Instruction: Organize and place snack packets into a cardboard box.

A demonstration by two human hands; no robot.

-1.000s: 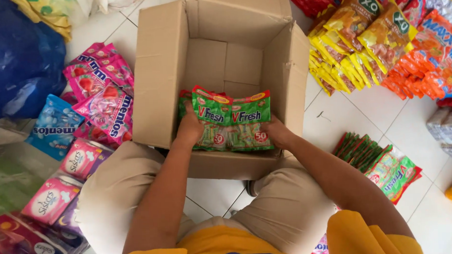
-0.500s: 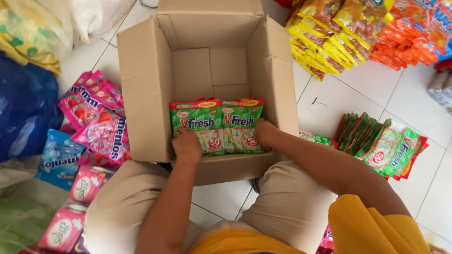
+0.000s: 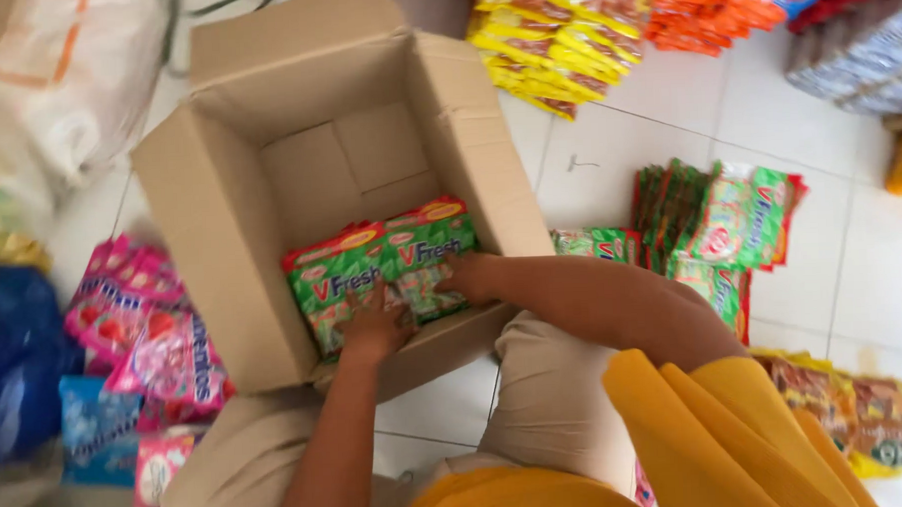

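An open cardboard box [image 3: 220, 232] stands on the tiled floor between my knees. Inside it, against the near wall, stands a bundle of green candy packets [image 3: 381, 261]. My left hand [image 3: 374, 326] presses on the bundle's lower left side. My right hand [image 3: 469, 278] holds its right side, low in the box. Both hands grip the packets; the bottom of the bundle is hidden by my fingers and the box wall.
More green packets [image 3: 730, 224] lie on the floor to the right. Pink and blue candy bags [image 3: 155, 354] lie to the left. Yellow and orange packets [image 3: 583, 29] are stacked behind the box. A white sack [image 3: 65, 87] sits at far left.
The bundle of green packets has gone lower into the box and sits against its near wall. The camera view has tilted and shifted to the right.
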